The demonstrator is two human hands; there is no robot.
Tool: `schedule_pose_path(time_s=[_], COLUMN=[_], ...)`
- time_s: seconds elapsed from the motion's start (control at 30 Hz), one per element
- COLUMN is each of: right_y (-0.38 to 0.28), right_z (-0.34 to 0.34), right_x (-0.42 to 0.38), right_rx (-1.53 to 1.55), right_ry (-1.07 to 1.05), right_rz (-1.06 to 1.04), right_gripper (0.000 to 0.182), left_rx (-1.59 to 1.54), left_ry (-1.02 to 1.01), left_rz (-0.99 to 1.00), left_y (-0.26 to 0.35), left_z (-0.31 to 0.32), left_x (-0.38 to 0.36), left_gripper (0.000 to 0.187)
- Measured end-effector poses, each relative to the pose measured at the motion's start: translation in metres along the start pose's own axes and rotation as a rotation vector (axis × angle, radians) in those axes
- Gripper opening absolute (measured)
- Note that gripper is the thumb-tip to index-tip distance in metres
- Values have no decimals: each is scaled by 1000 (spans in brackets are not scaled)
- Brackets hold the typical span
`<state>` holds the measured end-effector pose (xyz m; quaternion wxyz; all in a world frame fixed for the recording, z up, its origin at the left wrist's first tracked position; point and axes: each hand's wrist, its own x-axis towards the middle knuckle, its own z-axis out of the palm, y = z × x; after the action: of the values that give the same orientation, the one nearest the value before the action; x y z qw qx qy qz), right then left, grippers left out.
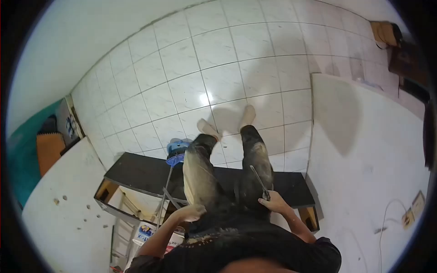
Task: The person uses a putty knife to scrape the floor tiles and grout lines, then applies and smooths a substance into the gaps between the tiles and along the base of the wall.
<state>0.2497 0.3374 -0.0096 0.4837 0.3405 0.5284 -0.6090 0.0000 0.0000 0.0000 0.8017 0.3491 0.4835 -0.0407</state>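
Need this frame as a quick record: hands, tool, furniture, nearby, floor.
right hand: grips tool
tool: thin shaft angled away from body; type unclear
left hand: beside left thigh; no held object visible
furniture: black unit, partly hidden by legs
nearby: blue-headed pole, left of legs
floor: white tiles

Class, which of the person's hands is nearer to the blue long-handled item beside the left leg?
Left. The left hand is by the left thigh, on the same side as the blue long-handled item; the right hand, gripping a thin tool, is farther off, by the right thigh.
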Motion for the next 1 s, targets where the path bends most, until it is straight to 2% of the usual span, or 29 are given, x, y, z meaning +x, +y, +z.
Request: schedule_pose_path(time_s=[0.07,0.1,0.13,0.17,0.2,0.23,0.3,0.37,0.4,0.47,0.5,0.57,0.63,0.67,0.7,0.8,0.87,0.93,1.0], right_y=[-16,-21,-40,-38,-60,-65,-87,-76,-74,-73,-67,-60,-50,-33,-20,15,0,-26,-45], right_z=[-27,-45,-60,-69,-81,-106,-131,-164,-179,-197,-199,-204,-202,-201,-198,-190,-177,-161,-151], right_x=[-9,100,133,184,235,295,389,486,524,591,616,654,676,677,679,703,708,719,730], right_rx=[-27,-187,-218,-302,-351,-560,-880,-1287,-1309,-1576,-1604,-1607,-1590,-1545,-1555,-1562,-1509,-1463,-1531], right_ry=[195,392,409,424,518,459,418,320,316,227,212,237,288,311,307,271,299,333,335], right_rz=[-47,-28,-35,-173,-307,-198,-205,-288,-291,-392,-392,-311,-378,-425,-428,-313,-384,-448,-374], right_gripper=[52,50,47,44,44,44,35,26,26,20,20,21,26,34,34,59,54,49,42], left_rx=[-420,-384,-230,-87,-173,-252,-225,103,93,395,523,135,354,341,331,376,412,399,363], left_ry=[-270,-276,-241,-203,-176,-150,49,145,164,168,163,680,835,839,866,974,1077,1083,1073], left_rz=[68,171,224,265,106,-38,86,327,334,-68,-267,4,-126,-127,-135,-131,-130,-127,-100], left_y=[32,-61,-82,-104,-101,-102,-164,-210,-218,-210,-209,-241,-247,-244,-242,-234,-225,-215,-203], left_z=[21,-31,-46,-62,-118,-178,-199,-212,-217,-241,-245,-231,-225,-221,-216,-233,-237,-244,-243], left_x=[12,115,143,164,167,180,257,318,336,331,333,336,326,329,331,331,332,327,327], left_gripper=[46,46,51,58,61,63,63,67,67,52,44,35,34,34,34,35,36,36,36])
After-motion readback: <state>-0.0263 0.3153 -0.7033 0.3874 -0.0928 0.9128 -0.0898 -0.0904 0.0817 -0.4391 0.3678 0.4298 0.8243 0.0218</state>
